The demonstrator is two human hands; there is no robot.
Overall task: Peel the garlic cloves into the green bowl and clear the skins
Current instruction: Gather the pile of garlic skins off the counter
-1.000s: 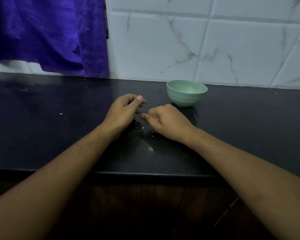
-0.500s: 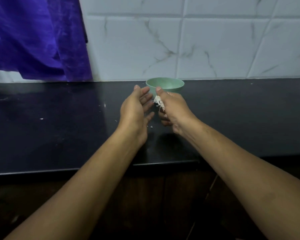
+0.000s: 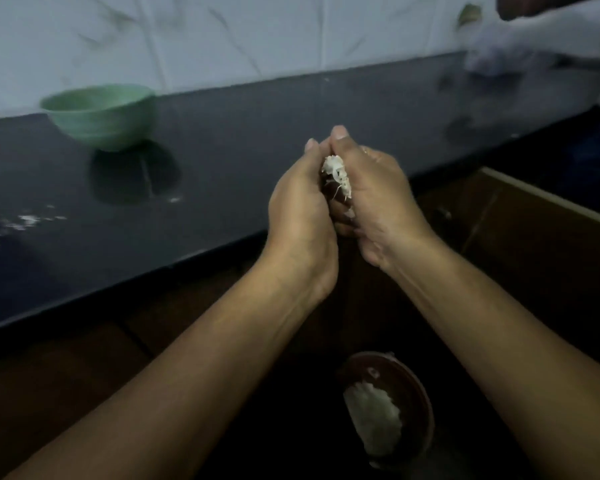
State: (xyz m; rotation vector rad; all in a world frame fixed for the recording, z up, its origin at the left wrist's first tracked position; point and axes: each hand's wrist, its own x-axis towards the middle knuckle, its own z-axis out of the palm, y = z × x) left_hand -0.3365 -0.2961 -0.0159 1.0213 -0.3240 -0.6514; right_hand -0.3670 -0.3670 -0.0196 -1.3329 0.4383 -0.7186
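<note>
Skins [image 3: 336, 178] wadded between left hand [image 3: 298, 216] and right hand [image 3: 378, 206], fingers [image 3: 340, 143] curled round them. Risk: wisps slip out short of the dark container [image 3: 413, 393] below; scraps [image 3: 25, 220] on counter [image 3: 239, 150] missed.

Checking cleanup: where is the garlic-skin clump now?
Head view, centre: the garlic-skin clump is held between the left hand and right hand, right of the green bowl.

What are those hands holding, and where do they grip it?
A wad of garlic skins, cupped from both sides between the left hand and right hand; only its top shows.
</note>
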